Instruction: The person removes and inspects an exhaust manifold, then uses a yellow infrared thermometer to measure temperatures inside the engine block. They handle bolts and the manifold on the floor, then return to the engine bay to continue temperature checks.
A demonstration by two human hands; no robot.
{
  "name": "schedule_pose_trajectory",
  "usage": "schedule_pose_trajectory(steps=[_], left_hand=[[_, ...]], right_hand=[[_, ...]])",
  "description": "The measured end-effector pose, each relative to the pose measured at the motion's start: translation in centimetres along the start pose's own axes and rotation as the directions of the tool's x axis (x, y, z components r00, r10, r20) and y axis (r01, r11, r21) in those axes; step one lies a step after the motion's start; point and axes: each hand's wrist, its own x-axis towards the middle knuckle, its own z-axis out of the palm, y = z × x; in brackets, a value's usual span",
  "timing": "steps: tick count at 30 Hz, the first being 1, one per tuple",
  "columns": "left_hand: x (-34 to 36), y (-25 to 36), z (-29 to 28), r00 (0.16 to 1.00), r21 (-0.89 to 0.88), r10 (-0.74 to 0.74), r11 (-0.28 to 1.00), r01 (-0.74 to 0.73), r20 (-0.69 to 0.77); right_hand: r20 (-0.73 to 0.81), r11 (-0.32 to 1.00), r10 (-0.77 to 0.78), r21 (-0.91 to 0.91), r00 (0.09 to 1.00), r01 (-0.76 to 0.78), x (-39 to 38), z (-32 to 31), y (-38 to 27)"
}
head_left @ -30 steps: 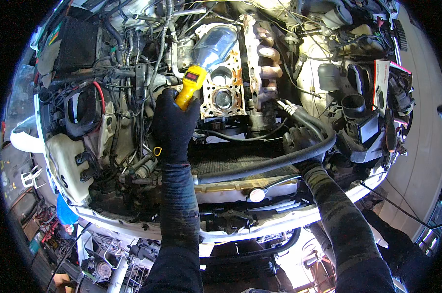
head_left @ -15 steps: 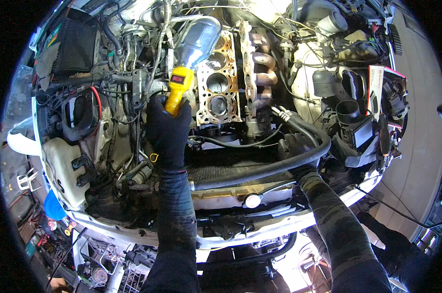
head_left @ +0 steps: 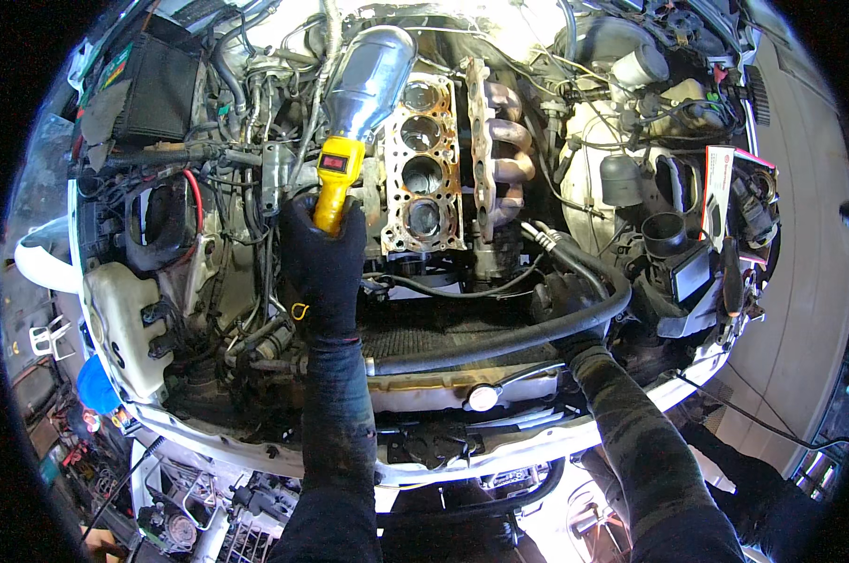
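Note:
My left hand (head_left: 323,258), in a black glove, is closed around the yellow handle of a work light (head_left: 372,83). Its shiny rounded head points away from me, along the left side of the engine block (head_left: 421,199). The block's top is exposed, with several open cylinder bores in a row. Lower right, my gloved right hand (head_left: 563,298) reaches down beyond the thick black hose (head_left: 481,347), beside the front of the engine. Its fingers are in shadow and partly hidden, so their grip does not show.
A rusty exhaust manifold (head_left: 509,141) stands right of the block. The radiator (head_left: 424,324) lies in front, with a round cap (head_left: 482,398). At left sits a white plastic reservoir (head_left: 129,328); at right, an open box (head_left: 720,188) and a dark-handled tool (head_left: 731,277).
The work light has shifted slightly left, uncovering more of the block's far bores. The whole view has moved a little. My right hand stays in about the same place.

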Motion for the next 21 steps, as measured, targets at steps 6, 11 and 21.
schedule_pose_trajectory(steps=[6, 11, 21], left_hand=[[-0.02, 0.05, -0.26, 1.0, -0.017, -0.008, 1.0, 0.008, -0.014], [-0.01, 0.41, -0.49, 1.0, -0.039, -0.003, 0.999, 0.002, -0.024], [0.08, 0.48, -1.05, 0.996, -0.055, -0.042, 0.998, 0.038, -0.073]], right_hand=[[0.0, 1.0, 0.001, 0.002, 1.0, -0.001, -0.05, 0.25, 0.12], [0.001, 1.0, -0.007, -0.004, 1.0, 0.007, -0.22, 0.36, 0.19], [-0.005, 1.0, -0.017, -0.011, 1.0, 0.017, -0.65, 0.43, 0.69]])
